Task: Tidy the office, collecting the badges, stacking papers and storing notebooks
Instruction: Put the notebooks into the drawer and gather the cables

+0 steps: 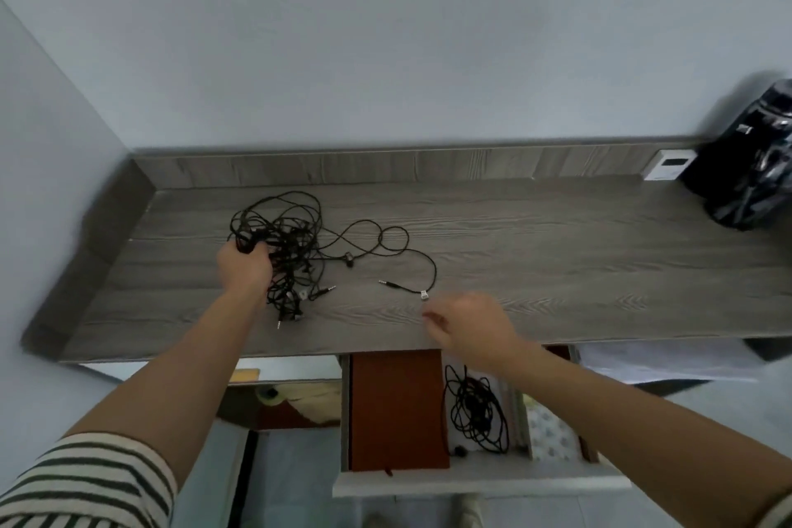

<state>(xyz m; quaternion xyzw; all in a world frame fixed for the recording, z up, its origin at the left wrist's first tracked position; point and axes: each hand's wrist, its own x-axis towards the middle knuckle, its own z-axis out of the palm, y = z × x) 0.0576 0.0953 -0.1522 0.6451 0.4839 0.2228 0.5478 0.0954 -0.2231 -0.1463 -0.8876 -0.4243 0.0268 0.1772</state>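
**Left hand in the cable tangle, notebook in the open drawer**

The left hand [244, 266], left of centre, has its fingers curled into a tangle of black cables [291, 244] and grips it on the grey wood surface [557, 261]. One loose cable [385, 240] trails right from the tangle and ends just above the right hand [471, 328]. That hand's fingers are loosely curled and close together; I cannot tell whether they pinch anything. At lower centre an open drawer [471, 480] holds a brown notebook [396, 407] lying flat, with a coil of black cable [475, 412] just beside it. A black bag [754, 167] stands at the right edge.
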